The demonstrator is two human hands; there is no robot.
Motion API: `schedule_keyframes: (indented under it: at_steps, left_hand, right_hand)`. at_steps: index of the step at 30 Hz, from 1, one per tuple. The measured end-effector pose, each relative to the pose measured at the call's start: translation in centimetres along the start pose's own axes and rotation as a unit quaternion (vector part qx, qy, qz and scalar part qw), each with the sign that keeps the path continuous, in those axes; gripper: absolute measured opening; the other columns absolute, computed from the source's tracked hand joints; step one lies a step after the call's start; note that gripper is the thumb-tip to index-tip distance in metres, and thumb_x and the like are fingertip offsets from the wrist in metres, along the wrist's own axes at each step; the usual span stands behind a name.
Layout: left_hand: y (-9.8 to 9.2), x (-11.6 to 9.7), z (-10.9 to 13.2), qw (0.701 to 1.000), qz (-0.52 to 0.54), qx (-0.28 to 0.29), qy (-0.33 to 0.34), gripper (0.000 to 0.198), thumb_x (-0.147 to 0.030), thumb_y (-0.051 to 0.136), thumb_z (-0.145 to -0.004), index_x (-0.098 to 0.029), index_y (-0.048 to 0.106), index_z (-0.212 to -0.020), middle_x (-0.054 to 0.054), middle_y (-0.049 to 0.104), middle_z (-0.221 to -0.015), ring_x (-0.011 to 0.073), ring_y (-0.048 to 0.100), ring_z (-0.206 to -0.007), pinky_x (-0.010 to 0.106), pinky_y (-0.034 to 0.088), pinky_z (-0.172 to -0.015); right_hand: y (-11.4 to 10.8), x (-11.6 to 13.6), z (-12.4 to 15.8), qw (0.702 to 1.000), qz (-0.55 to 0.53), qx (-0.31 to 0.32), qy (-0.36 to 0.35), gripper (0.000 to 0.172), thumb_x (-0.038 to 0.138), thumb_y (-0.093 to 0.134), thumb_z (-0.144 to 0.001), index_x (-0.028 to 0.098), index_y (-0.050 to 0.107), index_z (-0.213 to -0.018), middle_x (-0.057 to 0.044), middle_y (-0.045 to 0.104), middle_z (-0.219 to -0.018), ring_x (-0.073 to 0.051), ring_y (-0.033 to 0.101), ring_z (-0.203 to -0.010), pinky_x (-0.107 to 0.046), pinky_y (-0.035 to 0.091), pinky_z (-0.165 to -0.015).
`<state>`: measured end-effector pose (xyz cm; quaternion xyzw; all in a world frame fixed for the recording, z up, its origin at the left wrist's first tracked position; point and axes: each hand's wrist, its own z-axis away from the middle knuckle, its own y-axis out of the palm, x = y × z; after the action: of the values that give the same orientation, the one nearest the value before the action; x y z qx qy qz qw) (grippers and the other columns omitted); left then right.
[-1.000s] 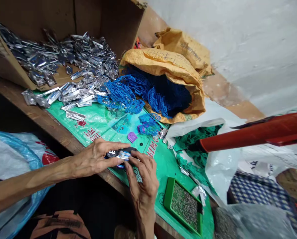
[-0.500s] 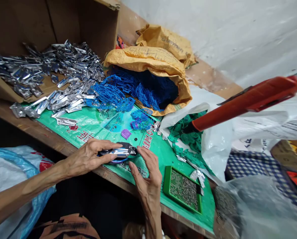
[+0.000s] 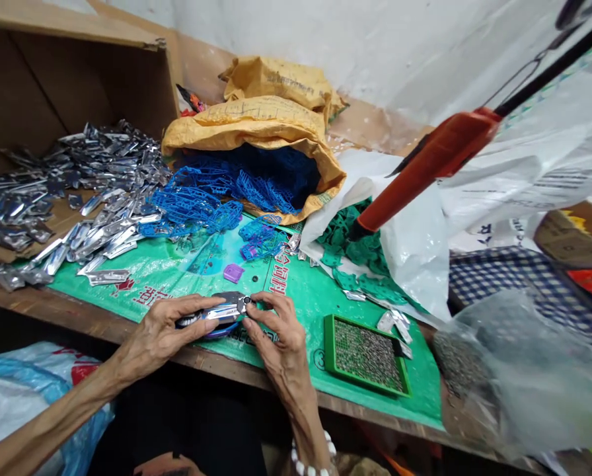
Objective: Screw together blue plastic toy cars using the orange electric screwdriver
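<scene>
The left hand [image 3: 170, 324] has its grip clamped on a black-and-silver assembly [image 3: 226, 306]; the right hand [image 3: 283, 340] pinches its end, near a green tray [image 3: 330, 347] of tiny metal pieces [image 3: 368, 354].

Cardboard box [image 3: 132, 82]: at the back left, its side open toward the table's front edge.
Front yellow sack [image 3: 256, 125]: wide-mouthed, with blue openwork pieces [image 3: 263, 192] inside and spilling out.
Rear yellow sack [image 3: 281, 79]: crumpled, printed, near the wall [image 3: 415, 59], which is pale above a brown band.
White bag [image 3: 419, 258]: gaping, green pieces [image 3: 343, 231] within.
Red tool [image 3: 425, 172]: tilted over those pieces, its tip dark.
Checked cloth [image 3: 504, 284]: dark blue and white, far right.
Clear bag [image 3: 534, 370]: in front of the cloth.
Blue-and-white bag [image 3: 26, 390]: lower left, red-marked.
</scene>
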<state>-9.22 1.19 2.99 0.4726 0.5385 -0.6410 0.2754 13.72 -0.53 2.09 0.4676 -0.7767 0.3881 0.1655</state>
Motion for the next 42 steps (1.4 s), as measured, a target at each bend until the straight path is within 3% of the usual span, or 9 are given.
schedule_keyframes:
  at_steps: [11,15,18,23,27,30,32,36,42]
  left_hand:
    - [4.9,-2.4,-3.4,0.989,0.052,0.138,0.002,0.038,-0.051,0.068,-0.088,-0.028,0.078,-0.116,0.0,0.079,-0.114,0.0263,0.071,-0.104,0.029,0.052,-0.091]
    - [5.2,-2.4,-3.7,0.993,0.008,0.118,-0.005,0.042,-0.056,0.067,-0.085,-0.026,0.079,-0.112,0.001,0.079,-0.107,0.0264,0.07,-0.097,0.028,0.052,-0.082]
    - [5.2,-2.5,-3.4,0.995,-0.013,0.1,-0.014,0.041,-0.057,0.067,-0.083,-0.026,0.08,-0.107,0.001,0.079,-0.104,0.025,0.071,-0.089,0.027,0.052,-0.075]
    - [5.3,-2.7,-3.1,0.997,-0.014,0.079,-0.021,0.043,-0.06,0.068,-0.081,-0.025,0.08,-0.103,0.002,0.08,-0.099,0.0228,0.07,-0.077,0.025,0.053,-0.066]
    - [5.6,-2.5,-3.2,0.998,-0.034,0.049,-0.033,0.039,-0.06,0.072,-0.078,-0.027,0.081,-0.098,0.001,0.08,-0.095,0.0235,0.071,-0.08,0.026,0.054,-0.073]
    - [6.0,-2.4,-3.3,0.997,-0.039,0.048,-0.037,0.041,-0.061,0.073,-0.076,-0.028,0.081,-0.098,0.001,0.08,-0.1,0.0247,0.071,-0.083,0.027,0.055,-0.077]
    - [6.4,-2.4,-3.3,0.997,-0.034,0.057,-0.031,0.043,-0.063,0.072,-0.078,-0.027,0.081,-0.1,0.001,0.08,-0.106,0.0261,0.072,-0.088,0.028,0.055,-0.078]
    - [6.7,-2.3,-3.4,0.997,-0.035,0.063,-0.024,0.045,-0.064,0.07,-0.079,-0.026,0.081,-0.101,0.003,0.08,-0.102,0.0277,0.072,-0.092,0.028,0.055,-0.076]
    - [6.5,-2.0,-3.1,0.996,-0.06,0.053,-0.039,0.045,-0.067,0.07,-0.077,-0.029,0.08,-0.101,0.001,0.08,-0.106,0.0275,0.072,-0.094,0.026,0.054,-0.074]
  right_hand:
    - [-5.2,1.2,3.1,0.987,0.109,-0.061,0.098,0.016,0.013,0.069,-0.091,0.023,0.075,-0.101,-0.008,0.072,-0.107,-0.021,0.067,-0.104,-0.035,0.06,-0.087]
    - [-5.9,1.2,3.2,0.986,0.146,-0.043,0.071,0.02,0.012,0.062,-0.094,0.022,0.073,-0.108,-0.009,0.075,-0.109,-0.022,0.069,-0.101,-0.039,0.062,-0.087]
    - [-8.1,0.8,2.2,0.986,0.147,-0.062,0.051,0.02,0.014,0.063,-0.095,0.022,0.073,-0.109,-0.008,0.078,-0.106,-0.021,0.074,-0.097,-0.035,0.063,-0.086]
    - [-12.8,-1.1,-3.2,0.974,0.151,-0.136,0.099,0.028,0.027,0.067,-0.094,0.024,0.068,-0.122,-0.008,0.076,-0.114,-0.021,0.074,-0.097,-0.042,0.062,-0.093]
    - [-13.5,-2.5,-10.3,0.966,0.067,-0.218,0.123,0.078,0.038,0.085,-0.077,0.02,0.049,-0.144,-0.015,0.062,-0.142,-0.025,0.064,-0.124,-0.045,0.056,-0.104]
    - [-12.3,-2.6,-15.2,0.968,-0.017,-0.201,0.148,0.109,0.039,0.091,-0.068,0.016,0.028,-0.155,-0.015,0.053,-0.151,-0.021,0.058,-0.131,-0.036,0.053,-0.108]
    - [-11.3,-2.3,-17.7,0.979,-0.062,-0.147,0.125,0.098,0.034,0.081,-0.079,0.02,0.022,-0.156,-0.006,0.059,-0.143,-0.01,0.062,-0.122,-0.023,0.053,-0.101]
    - [-10.3,-2.2,-19.5,0.98,-0.038,-0.132,0.142,0.045,0.025,0.07,-0.088,0.016,0.053,-0.129,0.005,0.068,-0.115,-0.002,0.064,-0.096,-0.012,0.052,-0.085]
    - [-12.3,-1.2,-15.5,0.964,-0.172,-0.181,0.097,0.027,0.028,0.082,-0.075,0.025,0.064,-0.095,0.008,0.068,-0.09,-0.006,0.06,-0.079,-0.02,0.052,-0.074]
